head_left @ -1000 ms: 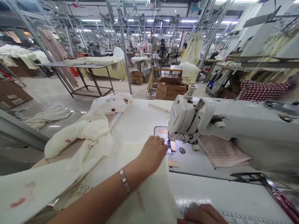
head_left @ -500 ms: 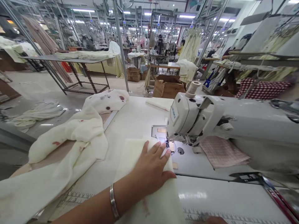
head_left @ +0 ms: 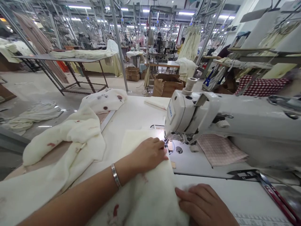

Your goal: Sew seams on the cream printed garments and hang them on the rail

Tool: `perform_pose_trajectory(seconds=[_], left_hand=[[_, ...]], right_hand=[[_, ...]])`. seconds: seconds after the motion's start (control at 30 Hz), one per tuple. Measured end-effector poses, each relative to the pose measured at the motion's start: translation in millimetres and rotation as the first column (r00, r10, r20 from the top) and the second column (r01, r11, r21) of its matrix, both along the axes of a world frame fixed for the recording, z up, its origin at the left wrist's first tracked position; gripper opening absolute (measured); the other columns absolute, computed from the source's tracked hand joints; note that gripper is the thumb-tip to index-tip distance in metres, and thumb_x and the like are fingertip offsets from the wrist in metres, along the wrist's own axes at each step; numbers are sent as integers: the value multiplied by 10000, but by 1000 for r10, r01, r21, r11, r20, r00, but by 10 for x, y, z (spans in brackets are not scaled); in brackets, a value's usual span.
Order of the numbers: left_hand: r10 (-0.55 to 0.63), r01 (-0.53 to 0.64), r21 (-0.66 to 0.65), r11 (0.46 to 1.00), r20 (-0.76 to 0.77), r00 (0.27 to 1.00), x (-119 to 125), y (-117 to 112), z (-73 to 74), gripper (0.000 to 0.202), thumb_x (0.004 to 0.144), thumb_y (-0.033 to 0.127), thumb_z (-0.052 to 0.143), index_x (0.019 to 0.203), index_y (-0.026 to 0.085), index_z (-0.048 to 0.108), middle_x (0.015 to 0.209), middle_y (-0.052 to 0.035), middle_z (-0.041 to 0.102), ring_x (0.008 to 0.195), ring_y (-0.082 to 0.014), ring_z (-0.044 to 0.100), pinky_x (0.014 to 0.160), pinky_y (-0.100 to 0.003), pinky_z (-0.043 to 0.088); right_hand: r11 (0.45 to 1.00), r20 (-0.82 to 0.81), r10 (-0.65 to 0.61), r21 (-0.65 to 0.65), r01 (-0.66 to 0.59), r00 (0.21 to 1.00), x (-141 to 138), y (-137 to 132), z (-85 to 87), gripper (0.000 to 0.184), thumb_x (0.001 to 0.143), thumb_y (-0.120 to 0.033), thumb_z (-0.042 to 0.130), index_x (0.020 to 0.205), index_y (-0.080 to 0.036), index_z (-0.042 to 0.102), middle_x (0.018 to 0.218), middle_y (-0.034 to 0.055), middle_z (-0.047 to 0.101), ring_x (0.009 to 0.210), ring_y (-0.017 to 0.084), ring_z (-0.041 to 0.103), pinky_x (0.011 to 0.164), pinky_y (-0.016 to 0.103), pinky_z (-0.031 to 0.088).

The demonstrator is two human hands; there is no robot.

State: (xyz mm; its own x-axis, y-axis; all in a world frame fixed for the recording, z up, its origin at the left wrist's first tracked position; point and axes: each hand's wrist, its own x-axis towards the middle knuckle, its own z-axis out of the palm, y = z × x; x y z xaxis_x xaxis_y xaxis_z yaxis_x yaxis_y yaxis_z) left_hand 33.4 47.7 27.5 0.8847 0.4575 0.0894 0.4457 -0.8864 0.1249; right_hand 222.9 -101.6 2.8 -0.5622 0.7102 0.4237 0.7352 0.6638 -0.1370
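Cream fabric (head_left: 145, 197), dark-red spots; pale grey sewing machine (head_left: 246, 122); red-white gingham cloth (head_left: 262, 87).

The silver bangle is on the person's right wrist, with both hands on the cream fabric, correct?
No: the silver bangle is on the left wrist, as the head view shows. The left hand and right hand rest on the cream fabric.

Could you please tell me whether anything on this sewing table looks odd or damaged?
Yes, the cream fabric shows a reddish stain below the left forearm and dark red spots on its bunched far end; what made them cannot be told.
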Motion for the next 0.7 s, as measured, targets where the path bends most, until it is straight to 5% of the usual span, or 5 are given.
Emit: perform_pose_trajectory(seconds=[0.1, 0.2, 0.3, 0.43, 0.7], left_hand=[[121, -142, -136, 980, -148, 982, -24, -297, 307, 416, 849, 508, 501, 725, 142, 654, 797, -83, 623, 796, -236, 577, 766, -375, 454], [175, -178, -144, 973, -35, 984, 9, -801, 452, 554, 756, 630, 537, 994, 138, 633, 913, -118, 648, 852, -285, 597, 804, -436, 464], [297, -308, 26, 951, 205, 933, 67, -1154, 291, 481, 893, 341, 443, 1323, 131, 392, 1226, -164, 548, 1066, -290, 555, 872, -437, 461], [211, -304, 162, 939, 429, 879, -41, -1242, -99, 323, 908, 74, 313, 1090, 121, 576, 1129, -101, 627, 1095, -204, 559, 980, -354, 424], [81, -67, -88, 994, 163, 983, -164, -1078, -86, 436, 886, 495, 422, 1137, 167, 560, 1304, -121, 504, 1198, -308, 460, 1007, -505, 357]], right_hand=[[999, -98, -38, -15, 37, 994, -104, 10, 1, 216, 834, -83, 400, 830, -191, 588, 937, 25, 689, 730, 155, 565, 661, 320, 425], [999, -239, -47, 3, 49, 970, -207, 22, 97, 192, 800, -63, 418, 781, -183, 567, 793, 23, 660, 693, 146, 534, 615, 300, 404], [994, -371, -71, 47, 95, 926, -285, 60, 247, 166, 797, -60, 454, 731, -183, 545, 717, 19, 620, 683, 131, 520, 597, 275, 406], [999, -321, 25, 51, -9, 947, -277, 47, 237, 134, 822, -67, 487, 852, -156, 582, 850, 36, 659, 738, 134, 548, 652, 301, 417], [989, -78, 119, 94, -112, 990, -69, -106, -42, 206, 909, -132, 425, 898, -154, 630, 929, 23, 693, 815, 152, 567, 717, 303, 407]])
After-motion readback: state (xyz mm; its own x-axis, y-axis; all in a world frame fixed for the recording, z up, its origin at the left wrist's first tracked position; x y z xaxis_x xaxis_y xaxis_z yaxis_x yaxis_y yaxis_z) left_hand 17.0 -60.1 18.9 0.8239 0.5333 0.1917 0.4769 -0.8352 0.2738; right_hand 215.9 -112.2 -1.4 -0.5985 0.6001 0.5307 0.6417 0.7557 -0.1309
